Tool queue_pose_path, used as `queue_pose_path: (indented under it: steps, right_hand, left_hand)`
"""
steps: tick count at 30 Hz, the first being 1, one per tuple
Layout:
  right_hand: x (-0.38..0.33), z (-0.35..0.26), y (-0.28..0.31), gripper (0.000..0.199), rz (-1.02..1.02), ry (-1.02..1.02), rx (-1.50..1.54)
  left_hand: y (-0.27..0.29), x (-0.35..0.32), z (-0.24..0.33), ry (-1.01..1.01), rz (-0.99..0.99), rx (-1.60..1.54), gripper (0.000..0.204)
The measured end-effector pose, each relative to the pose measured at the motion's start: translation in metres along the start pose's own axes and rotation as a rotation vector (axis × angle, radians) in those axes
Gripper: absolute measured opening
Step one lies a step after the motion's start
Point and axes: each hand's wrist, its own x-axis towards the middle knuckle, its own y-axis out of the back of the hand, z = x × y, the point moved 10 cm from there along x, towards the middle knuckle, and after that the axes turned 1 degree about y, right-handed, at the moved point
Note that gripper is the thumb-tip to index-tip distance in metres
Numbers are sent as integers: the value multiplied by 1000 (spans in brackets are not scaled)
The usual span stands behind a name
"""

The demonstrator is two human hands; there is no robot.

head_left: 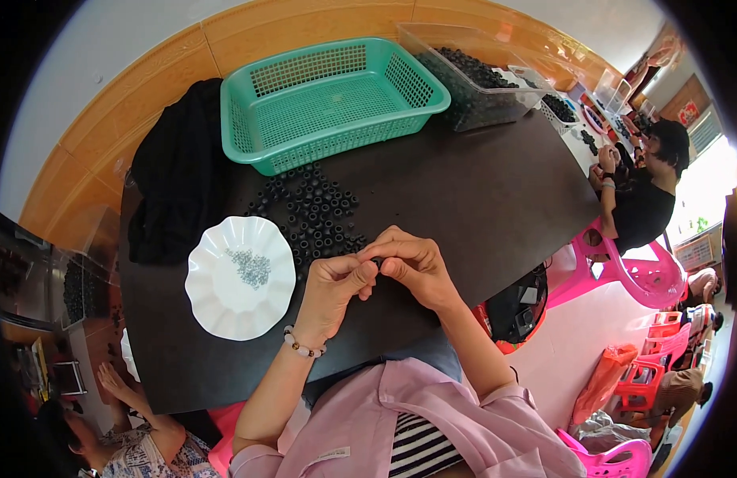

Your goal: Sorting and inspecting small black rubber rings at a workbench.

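Over the dark table, my left hand [340, 282] and my right hand [413, 262] meet at the fingertips. Between them sits a small black ring-shaped part [377, 261], pinched by the fingers of both hands. Just beyond my hands spreads a loose pile of black ring-shaped parts [316, 209], hollow and short. Left of my left hand stands a white plate with a wavy rim [211, 307]. On it lies a small heap of clear, pale little pieces [253, 269], too small to tell exactly.
A green mesh basket [336, 134] stands at the back, beside a clear bin [480, 115] of black parts. Black cloth [173, 175] lies at the left. One person [639, 183] sits at the right, another [157, 438] at the lower left. A pink chair [651, 279] stands beyond the table.
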Motion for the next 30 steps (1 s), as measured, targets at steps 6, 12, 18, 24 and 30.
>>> queue_pose_path:
  steps: [6,12,18,24,30]
  right_hand:
    - [0,-8,5,45,88,27,-41]
    - [-18,-110,-1,43,67,405,-36]
    - [-44,-217,-78,14,-336,610,231]
    - [-48,-205,-87,19,-435,503,383]
    - [-50,-202,-83,21,-410,573,468]
  left_hand:
    - [-4,0,1,52,45,-105,16]
    - [24,-12,43,-409,296,-64,19]
    - [51,-37,69,-625,613,-83,23]
    - [52,-30,61,-542,647,-72,24]
    - [48,-29,60,-536,577,-58,27]
